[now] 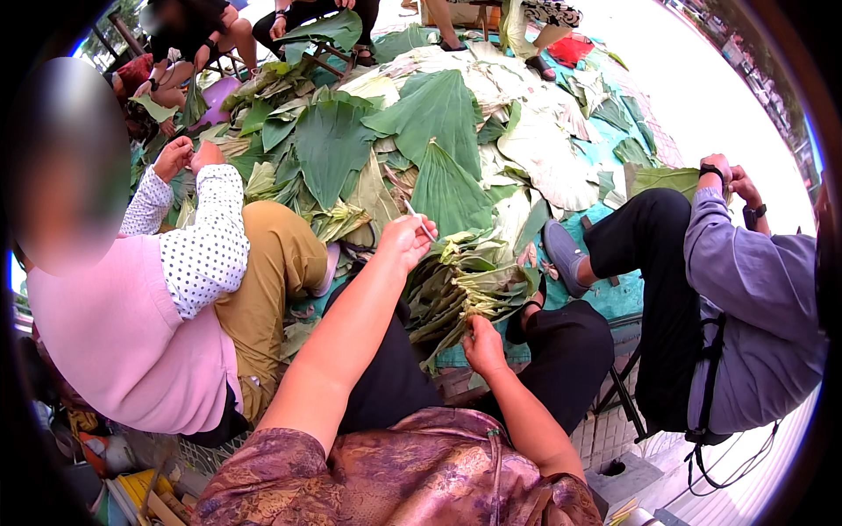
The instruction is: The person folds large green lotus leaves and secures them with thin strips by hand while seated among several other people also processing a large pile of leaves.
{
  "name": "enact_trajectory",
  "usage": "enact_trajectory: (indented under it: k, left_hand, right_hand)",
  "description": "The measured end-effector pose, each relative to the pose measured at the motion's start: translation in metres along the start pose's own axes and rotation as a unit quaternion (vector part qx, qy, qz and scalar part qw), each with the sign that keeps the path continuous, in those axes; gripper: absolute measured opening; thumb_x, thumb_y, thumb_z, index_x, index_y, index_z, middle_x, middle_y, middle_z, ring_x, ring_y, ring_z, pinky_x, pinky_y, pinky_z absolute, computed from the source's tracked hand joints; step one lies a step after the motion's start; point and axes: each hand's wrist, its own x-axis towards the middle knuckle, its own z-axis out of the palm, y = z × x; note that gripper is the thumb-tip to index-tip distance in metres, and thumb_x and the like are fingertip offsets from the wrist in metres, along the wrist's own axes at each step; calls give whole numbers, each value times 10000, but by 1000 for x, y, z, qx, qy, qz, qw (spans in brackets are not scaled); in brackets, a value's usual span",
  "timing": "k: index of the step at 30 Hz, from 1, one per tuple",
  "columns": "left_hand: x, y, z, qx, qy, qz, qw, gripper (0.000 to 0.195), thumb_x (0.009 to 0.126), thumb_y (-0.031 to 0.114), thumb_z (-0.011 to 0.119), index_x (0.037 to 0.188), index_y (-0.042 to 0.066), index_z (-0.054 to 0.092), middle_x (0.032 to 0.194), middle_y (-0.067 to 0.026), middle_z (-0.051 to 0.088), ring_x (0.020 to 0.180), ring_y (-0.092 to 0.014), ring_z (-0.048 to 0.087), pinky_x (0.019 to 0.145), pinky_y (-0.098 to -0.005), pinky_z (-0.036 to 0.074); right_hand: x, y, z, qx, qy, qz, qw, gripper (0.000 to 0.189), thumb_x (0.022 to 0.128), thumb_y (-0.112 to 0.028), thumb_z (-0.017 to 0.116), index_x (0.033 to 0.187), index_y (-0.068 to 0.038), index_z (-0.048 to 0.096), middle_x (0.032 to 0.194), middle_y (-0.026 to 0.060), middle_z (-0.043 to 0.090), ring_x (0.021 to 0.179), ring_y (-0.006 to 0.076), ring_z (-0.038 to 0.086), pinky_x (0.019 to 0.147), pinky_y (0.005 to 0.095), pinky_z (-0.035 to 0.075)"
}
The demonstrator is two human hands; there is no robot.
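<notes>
My left hand (406,242) is raised over my lap, with a thin pale rod (420,219) pinched in its fingers. I cannot tell exactly what the rod is. Between my knees lies a thick stack of folded leaves (437,299), probably lotus, their pale pointed ends lined up in a row. The fingers of my right hand (485,348) are closed on the near end of that row. Just beyond the stack, a folded green leaf (448,194) rests on the pile with its ribs fanning out.
A large heap of green and pale leaves (539,154) covers the turquoise sheet (608,220). Seated people flank me: one in a pink vest (125,329), one in a grey top (756,315). Others sit across the heap, near a purple basin (217,98). A red bag (569,50) lies beyond.
</notes>
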Motion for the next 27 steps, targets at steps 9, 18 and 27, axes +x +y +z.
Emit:
enact_trajectory:
  k: [9,18,27]
  left_hand:
    - [-2,17,-15,-28,13,-71,997,131,887,192,501,950,98,566,957,-59,629,950,-234,582,902,-386,390]
    - [-14,21,-18,53,4,-33,998,160,915,173,473,989,59,558,965,-91,619,970,-261,585,918,-413,422]
    - [-9,14,-26,50,-4,-24,998,172,914,177,477,1000,52,558,979,-96,617,974,-256,582,915,-402,425]
  right_hand:
    - [-10,-9,7,-9,14,-11,1000,322,711,-33,576,1029,-44,526,1003,202,547,904,403,536,782,453,449]
    - [-26,19,7,-3,4,-14,1000,265,697,-22,565,958,-59,596,906,180,576,867,377,557,772,426,460]
    - [-22,8,7,83,-2,99,992,522,711,-103,601,1214,-131,465,920,144,631,876,337,596,778,398,465]
